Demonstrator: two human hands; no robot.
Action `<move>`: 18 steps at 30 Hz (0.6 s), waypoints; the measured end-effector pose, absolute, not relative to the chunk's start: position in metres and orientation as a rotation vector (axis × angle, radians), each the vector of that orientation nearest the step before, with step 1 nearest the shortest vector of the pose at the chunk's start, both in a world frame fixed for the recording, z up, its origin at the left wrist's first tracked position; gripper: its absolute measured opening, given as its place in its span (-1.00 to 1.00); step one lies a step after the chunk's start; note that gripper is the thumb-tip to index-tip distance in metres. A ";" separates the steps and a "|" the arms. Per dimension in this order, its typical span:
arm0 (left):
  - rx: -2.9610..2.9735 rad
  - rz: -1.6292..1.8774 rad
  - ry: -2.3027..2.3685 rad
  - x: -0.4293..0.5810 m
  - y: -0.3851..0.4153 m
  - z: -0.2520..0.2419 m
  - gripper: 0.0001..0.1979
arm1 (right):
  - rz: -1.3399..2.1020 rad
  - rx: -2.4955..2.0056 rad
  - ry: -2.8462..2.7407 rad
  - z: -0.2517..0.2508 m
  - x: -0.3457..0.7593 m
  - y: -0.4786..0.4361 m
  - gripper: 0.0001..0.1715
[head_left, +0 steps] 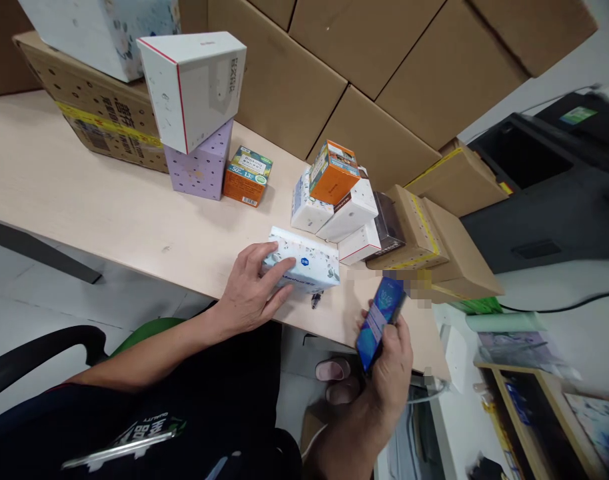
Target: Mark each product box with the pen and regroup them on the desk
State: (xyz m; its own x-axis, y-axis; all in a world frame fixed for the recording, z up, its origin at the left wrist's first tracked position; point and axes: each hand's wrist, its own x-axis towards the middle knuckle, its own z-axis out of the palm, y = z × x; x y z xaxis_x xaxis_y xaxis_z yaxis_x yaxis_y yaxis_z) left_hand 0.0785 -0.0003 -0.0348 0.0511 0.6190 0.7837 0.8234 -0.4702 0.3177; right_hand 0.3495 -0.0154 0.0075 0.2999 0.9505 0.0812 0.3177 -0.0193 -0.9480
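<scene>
My left hand (pixel 254 283) is laid over a white tissue pack (pixel 314 257) with a floral print and a small blue badge. Its fingers reach across the top and front of the pack, which lies on the light wooden table (pixel 154 233). At the table's right end, my right hand (pixel 392 353) grips a smartphone (pixel 379 320) with a lit blue screen, held tilted above the edge. The phone's fingers wrap behind it and the thumb lies along its side. A small dark object (pixel 316 299), too small to name, lies just in front of the tissue pack.
Behind the pack, an orange box (pixel 337 180) sits on white boxes (pixel 352 213). Another orange box (pixel 247 177) stands beside a purple box (pixel 199 167) with a white box (pixel 199 87) on top. Large cartons (pixel 279 73) line the back; a chair arm (pixel 44 353) is at left.
</scene>
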 end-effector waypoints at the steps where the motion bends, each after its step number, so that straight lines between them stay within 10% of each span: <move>1: -2.116 -1.384 -1.483 0.079 -0.001 -0.034 -0.53 | 0.618 -1.683 -1.273 0.006 0.358 -0.013 -0.12; 18: -2.162 -1.461 -1.504 0.078 -0.003 -0.033 -0.48 | 0.111 -2.165 -1.994 -0.021 0.393 0.027 0.01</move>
State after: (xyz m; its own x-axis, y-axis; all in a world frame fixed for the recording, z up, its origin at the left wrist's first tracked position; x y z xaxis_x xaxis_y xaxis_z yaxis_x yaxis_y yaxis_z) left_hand 0.0778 -0.0029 -0.0335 0.0348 0.6509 0.7584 0.7769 -0.4949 0.3892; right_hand 0.3932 0.0275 -0.0206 0.0892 0.9931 0.0765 0.9784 -0.0730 -0.1935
